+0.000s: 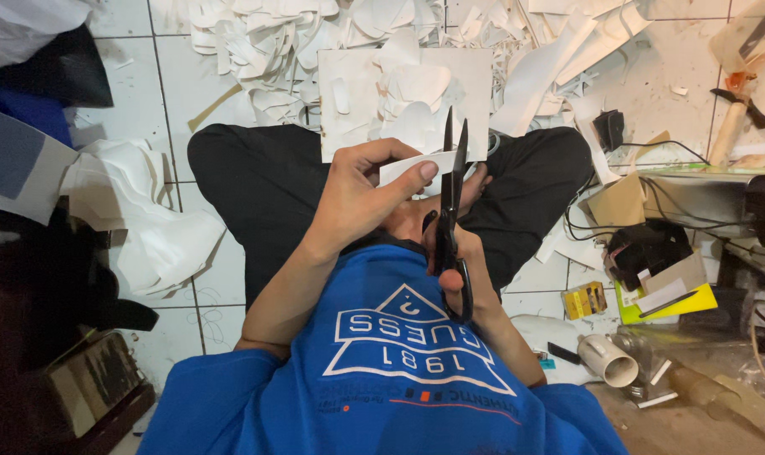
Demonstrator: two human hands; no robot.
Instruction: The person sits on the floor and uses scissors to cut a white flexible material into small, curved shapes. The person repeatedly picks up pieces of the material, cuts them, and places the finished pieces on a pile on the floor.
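Note:
I sit cross-legged on a tiled floor in black trousers and a blue shirt. My left hand (361,192) pinches a small white cut piece (412,165) between thumb and fingers, held over my lap. My right hand (465,263) grips black scissors (451,194) by the handles, blades pointing away from me and slightly apart, right beside the white piece's edge. A square white board (349,126) rests on my knees just beyond the hands, with several white cut shapes lying on it.
A heap of white offcuts (298,42) covers the floor ahead. Crumpled white sheets (146,219) lie left. To the right are a hammer (732,118), cables, a cardboard box (618,202), a yellow pad (669,303) and a white tube (608,361).

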